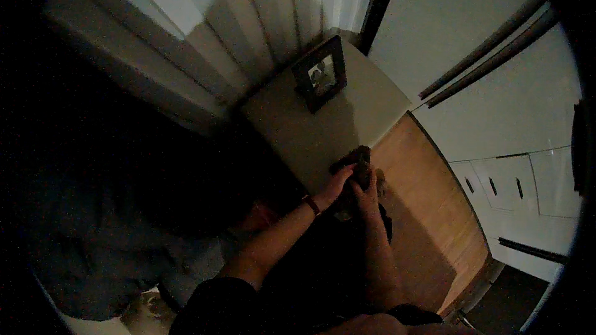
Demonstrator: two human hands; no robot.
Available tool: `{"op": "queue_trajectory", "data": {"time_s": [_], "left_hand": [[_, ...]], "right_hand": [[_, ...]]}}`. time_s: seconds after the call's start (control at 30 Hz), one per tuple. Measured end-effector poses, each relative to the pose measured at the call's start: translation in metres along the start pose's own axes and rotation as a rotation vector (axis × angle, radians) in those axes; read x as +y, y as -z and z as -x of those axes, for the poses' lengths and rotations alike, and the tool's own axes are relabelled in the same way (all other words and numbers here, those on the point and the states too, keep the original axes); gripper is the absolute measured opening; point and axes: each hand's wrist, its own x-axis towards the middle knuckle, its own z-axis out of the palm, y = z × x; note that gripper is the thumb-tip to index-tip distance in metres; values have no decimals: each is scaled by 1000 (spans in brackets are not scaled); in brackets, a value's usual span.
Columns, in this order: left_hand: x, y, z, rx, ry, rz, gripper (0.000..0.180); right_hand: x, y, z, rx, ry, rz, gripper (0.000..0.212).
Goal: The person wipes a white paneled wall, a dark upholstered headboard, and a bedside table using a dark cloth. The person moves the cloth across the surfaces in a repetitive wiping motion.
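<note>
My left hand [336, 187], with a reddish band at its wrist, and my right hand [367, 196] are close together at the near corner of a pale cabinet top [298, 139]. Between them is a small dark brown object [361, 156]. Fingers of both hands are closed round it, and its upper end sticks out above them. Dim light hides its kind. Farther back on the cabinet top, a dark photo frame [319, 74] stands tilted on its support, apart from my hands.
Pale pleated curtains [248, 18] hang behind the cabinet. A bed or dark bedding [112, 260] fills the left side. At right is a white wardrobe [496, 105] with long dark handles and small drawers. The wooden floor [428, 192] carries my shadow.
</note>
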Motion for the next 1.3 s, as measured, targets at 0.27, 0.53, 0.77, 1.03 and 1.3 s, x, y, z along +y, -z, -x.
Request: {"op": "queue_trajectory", "data": {"time_s": [0.27,0.53,0.77,1.03,1.3], "left_hand": [[-68,96,-53,255,-58,-1378,52],[-42,87,-36,386,-120,-1428,57],[-47,93,-29,403,-181,-1472,58],[-43,90,-32,437,-187,-1502,55],[-14,86,-30,377,-109,-1591,55]], "right_hand": [[-6,34,-149,302,450,173,63],[45,-63,-183,360,406,1190,68],[30,-71,-147,54,701,1205,60],[-6,46,-245,278,618,1183,56],[-48,36,-360,564,118,1154,63]]}}
